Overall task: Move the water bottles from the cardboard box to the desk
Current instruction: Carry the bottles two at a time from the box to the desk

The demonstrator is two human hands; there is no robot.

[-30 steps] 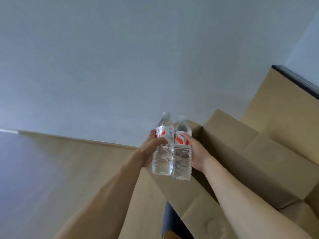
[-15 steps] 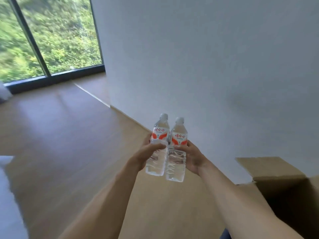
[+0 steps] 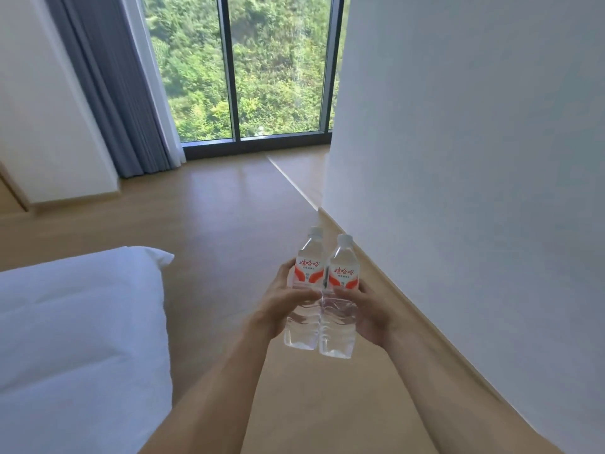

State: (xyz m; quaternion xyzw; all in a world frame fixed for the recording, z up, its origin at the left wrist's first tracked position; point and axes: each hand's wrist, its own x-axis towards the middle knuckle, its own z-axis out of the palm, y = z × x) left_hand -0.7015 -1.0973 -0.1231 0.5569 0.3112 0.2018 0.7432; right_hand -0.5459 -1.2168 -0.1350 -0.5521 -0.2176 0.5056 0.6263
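Clear plastic water bottles [image 3: 319, 290], two of them with white caps and red-and-white labels, stand upright and pressed side by side in mid-air above the wooden floor [image 3: 212, 224]. The left hand [image 3: 281, 306] curls round the left one and the right hand [image 3: 366, 314] round the right. A second ago the cardboard box filled the view behind them; now it is gone, replaced by a window [image 3: 248, 67], grey curtain [image 3: 124, 93] and white bedding [image 3: 78, 339]. The carry has likely begun, though no desk shows yet.
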